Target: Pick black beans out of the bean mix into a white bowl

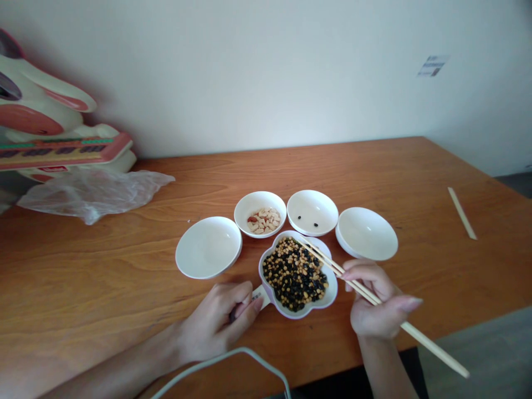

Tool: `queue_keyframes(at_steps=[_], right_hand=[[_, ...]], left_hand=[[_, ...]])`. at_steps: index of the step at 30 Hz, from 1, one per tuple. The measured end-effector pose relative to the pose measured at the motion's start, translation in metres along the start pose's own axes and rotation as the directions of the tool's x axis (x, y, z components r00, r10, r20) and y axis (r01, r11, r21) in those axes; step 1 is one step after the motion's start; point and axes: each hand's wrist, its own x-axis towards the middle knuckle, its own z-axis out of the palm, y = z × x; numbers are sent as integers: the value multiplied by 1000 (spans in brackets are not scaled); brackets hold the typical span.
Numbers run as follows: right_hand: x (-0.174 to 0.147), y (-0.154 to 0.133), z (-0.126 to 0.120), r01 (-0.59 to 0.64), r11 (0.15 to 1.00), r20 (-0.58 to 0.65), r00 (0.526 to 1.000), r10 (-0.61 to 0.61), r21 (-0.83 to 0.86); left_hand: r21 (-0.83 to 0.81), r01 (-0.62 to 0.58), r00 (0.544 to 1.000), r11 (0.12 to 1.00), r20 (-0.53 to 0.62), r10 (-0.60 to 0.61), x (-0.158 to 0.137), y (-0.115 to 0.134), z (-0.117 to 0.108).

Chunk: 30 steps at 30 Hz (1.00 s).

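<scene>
My right hand [380, 305] grips a pair of wooden chopsticks [332, 265] whose tips reach over a flower-shaped bowl [330, 296] filled with mixed black and yellow beans [294, 272]. My left hand [220, 321] rests on the table at the bowl's left, pinching its small handle [261, 292]. Behind the bowl stand several small white dishes: a bare one [208, 246], one with peanuts [260, 214], one with two black beans [312, 212] and a bare one at the right [366, 233].
A crumpled clear plastic bag [93, 191] lies at the far left in front of a white and red toy [50, 127]. A single loose chopstick [461, 213] lies at the right. A pale cable [233, 360] loops over the table's near edge.
</scene>
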Motion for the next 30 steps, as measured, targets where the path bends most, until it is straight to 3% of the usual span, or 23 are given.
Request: queue_keyframes(at_steps=[11, 30], right_hand=[[-9, 9, 10, -90, 996, 171, 981, 88, 7], [-4, 7, 19, 38, 998, 261, 965, -22, -59]], left_hand=[[-30, 34, 999, 999, -28, -35, 1, 1, 0], [-73, 62, 996, 995, -52, -66, 2, 6, -2]])
